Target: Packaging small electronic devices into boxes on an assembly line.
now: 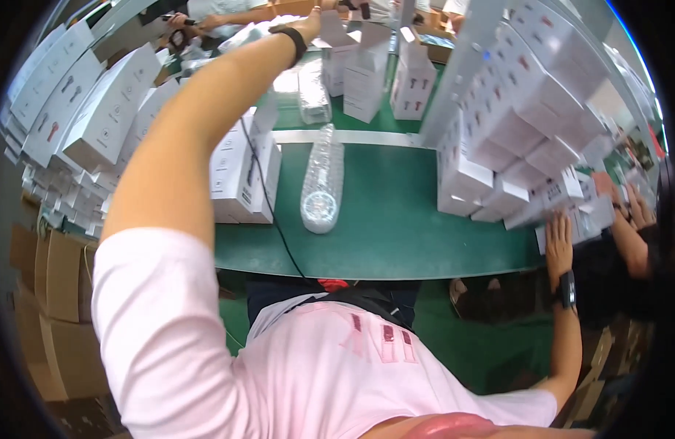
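My left arm reaches far across the green table point(381, 241), and my left hand point(306, 28) is at the top edge beside an upright white box point(339, 69) with raised flaps. Its fingers are too small and partly hidden to read. On the right, my right hand point(558, 238) lies with fingers stretched out against a small white box point(590, 219) at the table's edge. A long bubble-wrapped item point(323, 183) lies in the middle of the table, touched by neither hand. Another bubble-wrapped item point(314, 94) lies farther back, below my left wrist.
Stacked white boxes point(528, 110) rise at the right, and more white boxes point(96, 110) pile up at the left. A black cable point(268, 194) hangs across the front edge. A co-worker's hands point(634, 205) are beside the right stack. Brown cartons point(66, 314) stand at the lower left.
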Motion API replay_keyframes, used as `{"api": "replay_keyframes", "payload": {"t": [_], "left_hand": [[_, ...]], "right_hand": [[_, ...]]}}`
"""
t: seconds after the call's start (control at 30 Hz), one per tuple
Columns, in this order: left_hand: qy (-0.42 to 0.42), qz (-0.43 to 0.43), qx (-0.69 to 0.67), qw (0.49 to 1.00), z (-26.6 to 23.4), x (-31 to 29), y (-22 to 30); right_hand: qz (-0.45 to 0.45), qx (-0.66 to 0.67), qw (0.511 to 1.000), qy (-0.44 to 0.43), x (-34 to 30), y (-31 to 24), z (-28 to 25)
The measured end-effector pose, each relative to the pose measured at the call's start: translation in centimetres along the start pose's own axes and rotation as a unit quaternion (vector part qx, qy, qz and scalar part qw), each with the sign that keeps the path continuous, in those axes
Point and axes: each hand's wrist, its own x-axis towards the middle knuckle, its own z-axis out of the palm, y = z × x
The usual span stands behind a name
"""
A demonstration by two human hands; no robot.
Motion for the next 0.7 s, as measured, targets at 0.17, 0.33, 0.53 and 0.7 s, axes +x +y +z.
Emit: {"api": "replay_keyframes", "payload": {"t": [0.17, 0.33, 0.53, 0.7], "left_hand": [[-0.036, -0.133, -0.063, 0.988, 0.5, -1.6, -2.1], [-0.137, -0.139, 0.051, 0.979, 0.7, 2.8, -3.9], [-0.199, -0.025, 0.016, 0.980, 2.4, -2.5, -0.6], [-0.280, -0.132, 0.039, 0.950, 1.3, -2.6, -3.3]], "right_hand": [[0.054, -0.037, 0.997, 0.039, 0.2, -4.3, -9.0], [-0.019, 0.484, 0.871, 0.080, 3.3, -11.8, -29.5], [0.102, 0.522, 0.726, 0.436, 22.7, -15.6, -37.5], [0.049, 0.479, 0.827, 0.290, 37.2, -16.8, -30.8]]}}
